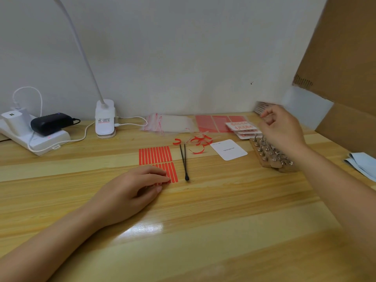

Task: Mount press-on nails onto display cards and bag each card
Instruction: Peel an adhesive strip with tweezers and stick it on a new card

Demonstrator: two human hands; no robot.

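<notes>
My left hand lies on the wooden desk with its fingertips resting on the lower edge of a sheet of red adhesive strips. Black tweezers lie just right of the sheet. A blank white display card lies further right. My right hand hovers, blurred and with curled fingers, above a wooden board of metal nail stands. Whether it holds anything is unclear. Beside it lies a stack of cards with pink nails. Clear bags lie at the back.
Curled red backing scraps lie behind the tweezers, with red sheets near the wall. A clip lamp, a power strip and a black case stand at the left. Cardboard walls the right, with a blue cloth below it.
</notes>
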